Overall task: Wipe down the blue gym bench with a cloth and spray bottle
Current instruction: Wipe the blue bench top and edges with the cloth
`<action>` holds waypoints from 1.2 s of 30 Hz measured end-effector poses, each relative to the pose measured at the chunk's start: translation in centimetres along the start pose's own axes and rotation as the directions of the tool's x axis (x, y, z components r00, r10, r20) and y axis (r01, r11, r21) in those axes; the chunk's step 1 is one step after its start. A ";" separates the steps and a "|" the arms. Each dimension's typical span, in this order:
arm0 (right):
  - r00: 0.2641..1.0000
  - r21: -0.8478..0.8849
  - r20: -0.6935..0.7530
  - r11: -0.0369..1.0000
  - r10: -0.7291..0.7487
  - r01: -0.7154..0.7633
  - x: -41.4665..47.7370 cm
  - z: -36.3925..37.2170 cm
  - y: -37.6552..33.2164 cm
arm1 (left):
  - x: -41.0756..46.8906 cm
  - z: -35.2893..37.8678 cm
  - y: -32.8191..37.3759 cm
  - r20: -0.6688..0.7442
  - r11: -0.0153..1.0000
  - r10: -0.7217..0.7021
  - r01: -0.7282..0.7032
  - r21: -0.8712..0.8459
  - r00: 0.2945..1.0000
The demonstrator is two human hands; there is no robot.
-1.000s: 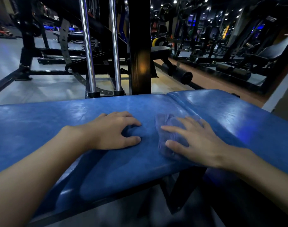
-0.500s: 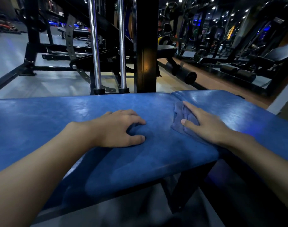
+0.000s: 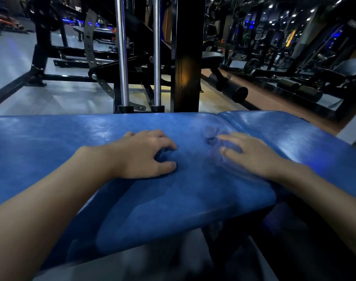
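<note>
The bench runs left to right across the view, its long axis crossways to both forearms. The cloth lies on the pad under the right hand, just left of the seam where a second pad begins. The palm hides most of it, and only a crumpled edge shows past the fingertips, toward the left and the far side. That spot is blurred, so the cloth's outline is hard to trace.

The right hand's fingers are straight and a little spread, pressing flat on the cloth rather than curled round it. Its forearm comes in from the lower right, wrist low, palm down.

The left hand rests on bare pad just beside, apart from the cloth. Its fingers are bent so the tips and thumb dig in, and it holds nothing. It looks like a brace.

As the right hand is on the cloth, the wiping falls to it, and a stroke would likely run sideways along the bench's length. No spray bottle is in view. Behind the bench stand two chrome bars and a black post
</note>
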State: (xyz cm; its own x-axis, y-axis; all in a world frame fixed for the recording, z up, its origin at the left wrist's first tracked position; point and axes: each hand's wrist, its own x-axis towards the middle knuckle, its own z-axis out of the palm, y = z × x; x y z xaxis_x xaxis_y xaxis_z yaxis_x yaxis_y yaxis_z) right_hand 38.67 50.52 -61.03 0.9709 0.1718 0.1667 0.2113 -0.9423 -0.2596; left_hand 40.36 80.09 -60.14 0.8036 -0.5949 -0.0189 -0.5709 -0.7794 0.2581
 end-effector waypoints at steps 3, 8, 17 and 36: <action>0.986 0.054 0.014 0.984 0.168 -0.168 2.2 -0.2 1.7 | -0.6 0.0 0.3 0.003 1.000 0.004 -0.004 0.013 1.000; 0.996 -0.163 0.040 0.984 0.077 -0.069 -0.5 -0.4 -1.5 | -0.8 0.0 0.0 0.006 1.000 0.017 -0.017 -0.003 1.000; 0.960 -0.099 0.113 0.959 -0.254 0.266 -4.3 0.4 -4.5 | 0.4 -0.3 -0.8 -0.034 1.000 0.006 -0.007 -0.026 0.999; 0.939 -0.180 0.169 0.928 -0.298 0.327 -5.0 0.9 -6.7 | -0.3 -0.4 -1.7 -0.056 0.998 -0.058 0.059 0.024 0.997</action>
State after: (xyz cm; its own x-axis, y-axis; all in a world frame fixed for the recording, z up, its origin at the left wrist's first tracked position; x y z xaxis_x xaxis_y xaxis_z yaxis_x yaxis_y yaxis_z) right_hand 32.52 56.21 -60.99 0.8682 0.4908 0.0731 0.4930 -0.8699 -0.0156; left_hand 41.13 81.67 -60.19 0.8435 -0.5367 0.0206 -0.5260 -0.8177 0.2337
